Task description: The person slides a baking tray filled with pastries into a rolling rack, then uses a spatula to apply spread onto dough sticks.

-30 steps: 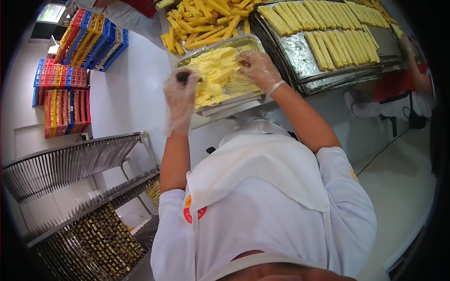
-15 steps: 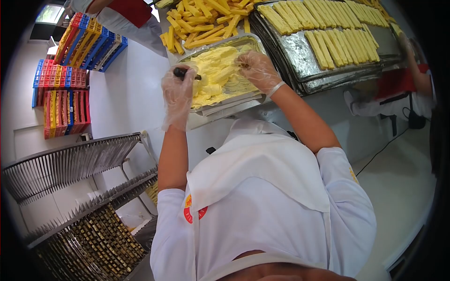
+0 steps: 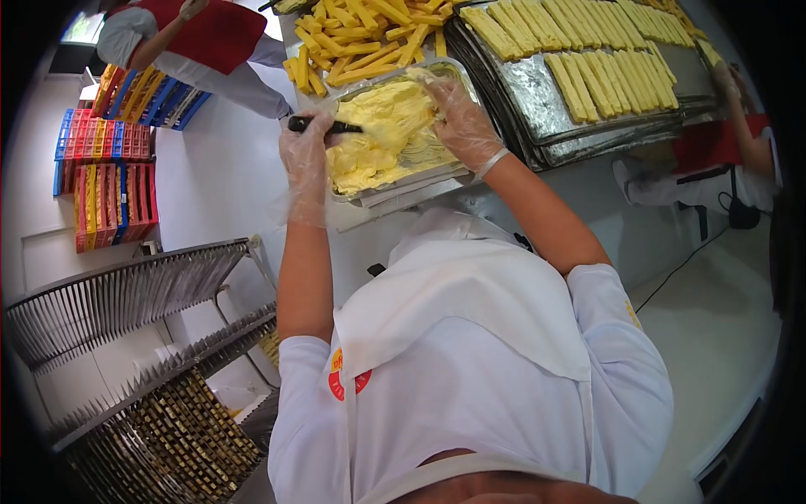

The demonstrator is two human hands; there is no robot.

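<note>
My gloved left hand (image 3: 306,158) is closed around a black-handled spreader (image 3: 346,128), whose blurred far end points into soft yellow cream (image 3: 374,158). The cream lies smeared across a shallow metal tray (image 3: 463,69). Over the tray's right side is my gloved right hand (image 3: 463,126), fingers curled and pinched at a cream-covered yellow piece that they partly hide; its kind is unclear. Behind the tray is a heap of plain yellow sticks (image 3: 369,50). Coated yellow sticks (image 3: 600,84) lie in rows on the stacked baking sheets (image 3: 537,126) to the right.
One person in a red apron (image 3: 222,34) stands at upper left. Another person's hand (image 3: 726,80) reaches toward the baking sheets at right. Colourful crates (image 3: 105,134) are stacked at left, with a metal rack (image 3: 134,294) below. A cable (image 3: 684,265) runs across the right side.
My left hand has shifted slightly left, with more of the spreader's handle showing. My right hand's fingertips have moved up toward the tray's far edge. The person at upper left has come further into view.
</note>
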